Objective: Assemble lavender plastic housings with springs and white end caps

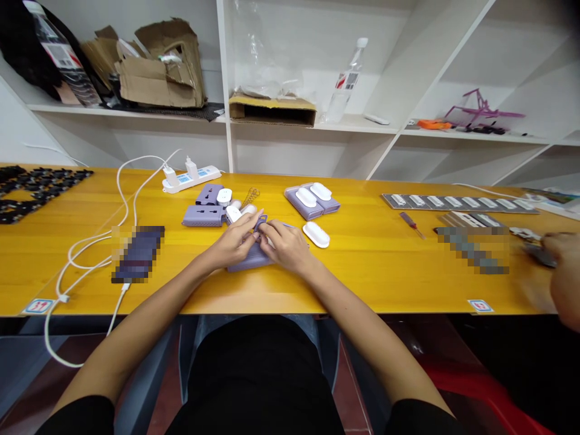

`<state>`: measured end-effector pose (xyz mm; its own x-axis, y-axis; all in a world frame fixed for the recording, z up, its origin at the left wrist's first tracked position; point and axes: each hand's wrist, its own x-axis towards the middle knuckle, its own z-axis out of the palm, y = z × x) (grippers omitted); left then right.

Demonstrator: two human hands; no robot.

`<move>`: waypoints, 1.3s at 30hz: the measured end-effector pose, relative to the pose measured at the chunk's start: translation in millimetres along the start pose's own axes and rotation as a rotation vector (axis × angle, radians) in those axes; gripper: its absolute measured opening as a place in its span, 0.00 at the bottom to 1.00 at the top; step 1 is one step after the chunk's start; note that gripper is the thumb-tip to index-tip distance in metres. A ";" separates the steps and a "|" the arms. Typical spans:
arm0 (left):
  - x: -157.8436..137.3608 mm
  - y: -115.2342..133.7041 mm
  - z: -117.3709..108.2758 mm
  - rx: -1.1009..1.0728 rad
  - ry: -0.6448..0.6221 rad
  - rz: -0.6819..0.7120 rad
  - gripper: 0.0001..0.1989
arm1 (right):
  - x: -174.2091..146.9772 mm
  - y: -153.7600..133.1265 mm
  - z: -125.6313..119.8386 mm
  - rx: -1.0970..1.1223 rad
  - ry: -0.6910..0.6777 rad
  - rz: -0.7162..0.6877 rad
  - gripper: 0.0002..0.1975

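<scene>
My left hand [232, 243] and my right hand [290, 246] meet at the middle of the table, fingers closed around a small purple ring-like part [261, 221]. Fingers cover most of that part. Beneath them lies a purple flat case [247, 263], largely hidden by my hands. Just beyond the left hand are purple slotted housings [203, 216] and a white socket piece [224, 196]. A coiled wire spring [251, 196] lies behind the fingers. To the right of my right hand rests a white oval piece [316, 235].
Farther back sit purple cases with white oval tops [312, 199]. A power strip [192, 179] and a phone [138, 254] with white cables [86, 241] occupy the left. At right are a screwdriver [411, 224], a strip of white parts [460, 203] and a co-worker's hand [564, 266].
</scene>
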<state>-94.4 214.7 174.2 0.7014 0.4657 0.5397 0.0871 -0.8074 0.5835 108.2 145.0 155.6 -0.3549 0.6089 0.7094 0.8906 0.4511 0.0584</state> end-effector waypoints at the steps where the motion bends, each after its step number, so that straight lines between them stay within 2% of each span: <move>1: 0.0 -0.7 -0.8 -0.010 -0.012 -0.002 0.31 | 0.1 0.1 0.4 0.000 0.012 0.002 0.13; 7: 1.3 -5.8 -1.4 0.003 -0.017 0.018 0.30 | -0.2 1.0 1.8 -0.017 0.045 0.011 0.12; 11: 3.0 -0.7 -3.3 0.022 -0.022 0.019 0.26 | -0.9 1.4 3.1 -0.001 0.060 0.023 0.12; 16: 4.5 0.8 -3.6 -0.069 0.010 0.007 0.23 | -0.5 1.8 4.6 0.090 0.107 0.050 0.11; 24: 4.3 -10.1 5.5 -0.441 0.045 -0.165 0.35 | 1.2 2.4 1.8 0.331 0.120 0.094 0.10; 29: 4.9 -4.2 1.3 -0.419 0.062 -0.191 0.33 | 1.9 1.9 -1.5 0.407 0.076 0.142 0.10; 33: 5.4 -0.8 -0.6 -0.393 0.061 -0.213 0.30 | 2.7 1.2 -0.7 0.423 0.103 0.183 0.09; 39: 5.7 -3.0 3.6 -0.561 0.049 -0.260 0.35 | 2.1 1.4 2.3 0.329 0.145 0.187 0.09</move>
<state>-88.0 218.5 173.4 0.6727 0.6484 0.3565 -0.1440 -0.3579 0.9226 108.1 148.4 155.6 -0.1301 0.6125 0.7797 0.7893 0.5399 -0.2924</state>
